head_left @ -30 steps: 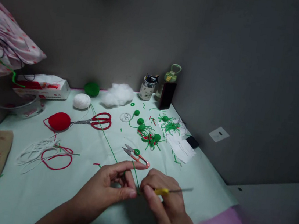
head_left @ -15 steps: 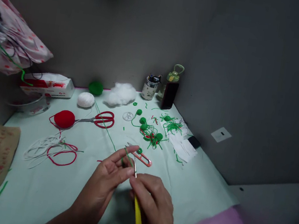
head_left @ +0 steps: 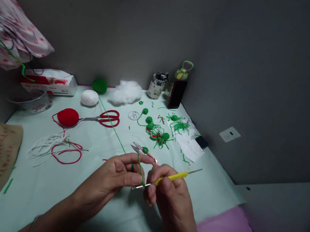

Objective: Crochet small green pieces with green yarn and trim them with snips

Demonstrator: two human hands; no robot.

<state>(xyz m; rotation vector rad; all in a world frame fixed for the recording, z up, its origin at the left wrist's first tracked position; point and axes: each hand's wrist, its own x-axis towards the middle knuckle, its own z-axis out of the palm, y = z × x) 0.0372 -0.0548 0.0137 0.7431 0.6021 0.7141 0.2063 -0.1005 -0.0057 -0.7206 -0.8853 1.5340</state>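
Green yarn (head_left: 140, 166) loops over the index finger of my left hand (head_left: 119, 174), whose thumb and fingers are closed on it. From that hand the strand runs back across the table to the green yarn ball (head_left: 99, 85). My right hand (head_left: 172, 189) grips a crochet hook with a yellow handle (head_left: 176, 177), lying nearly level. Its metal tip points left, passing through or under the green yarn by my left thumb; which one I cannot tell. Just beyond my fingers lie orange thread snips (head_left: 136, 148) with a small green crocheted ring (head_left: 145, 150) beside the blades.
Red-handled scissors (head_left: 109, 118) lie near a red yarn ball (head_left: 68, 117) and a white yarn ball (head_left: 90, 98). White stuffing (head_left: 126, 92), a pen can (head_left: 157, 86) and a phone (head_left: 177, 94) stand at the back. Green scraps (head_left: 181, 125) cover paper at right.
The crochet hook has swung from pointing away to nearly level, tip left. My right hand has turned over with it. The view has tilted slightly downward.
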